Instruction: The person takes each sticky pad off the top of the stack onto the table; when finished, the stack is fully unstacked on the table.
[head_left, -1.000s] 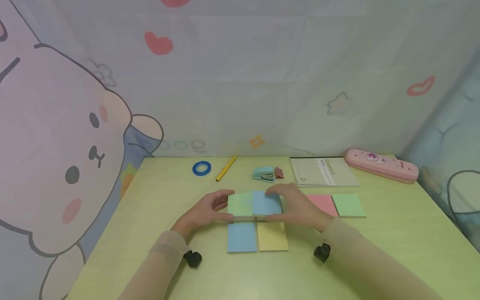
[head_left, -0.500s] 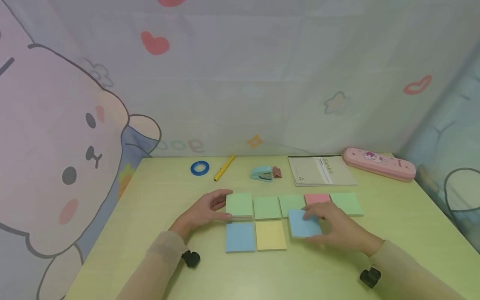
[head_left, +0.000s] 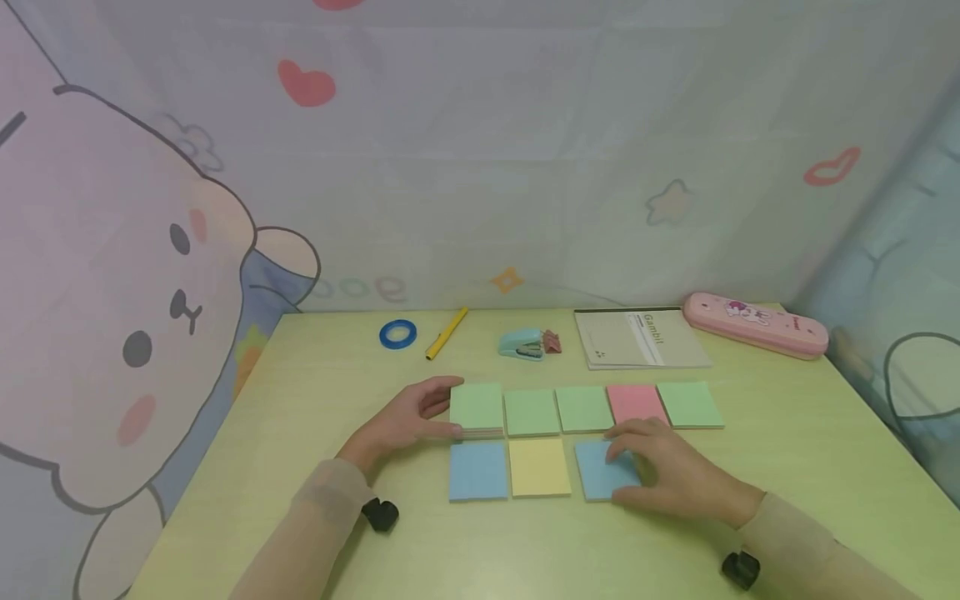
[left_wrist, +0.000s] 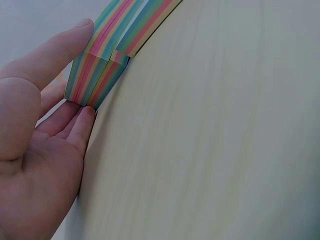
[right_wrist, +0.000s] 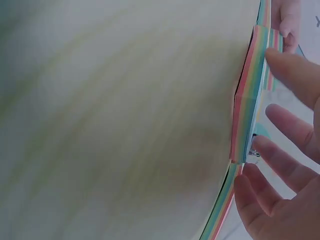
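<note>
My left hand (head_left: 405, 417) holds the left side of a stack of sticky note pads (head_left: 476, 408) with a green top. In the left wrist view, thumb and fingers lie around the stack's striped edges (left_wrist: 95, 75). Over at the front right, my right hand (head_left: 675, 471) has curved fingers and thumb at a blue sticky note pad (head_left: 596, 475), which lies flat on the table. Its rainbow-striped edge (right_wrist: 247, 100) shows in the right wrist view, beside the thumb. A yellow pad (head_left: 540, 468) and another blue pad (head_left: 478, 472) lie to its left.
Behind, two green pads (head_left: 532, 412), a pink pad (head_left: 636, 404) and another green pad (head_left: 690, 404) continue the row. Farther back are blue tape (head_left: 386, 334), a yellow pen (head_left: 447, 333), a mint stapler (head_left: 521, 343), a notebook (head_left: 645, 337) and a pink pencil case (head_left: 757, 326).
My right hand has carried the blue pad from the back row, right and toward me, and set it down beside the yellow pad. The left hand has stayed at the stack.
</note>
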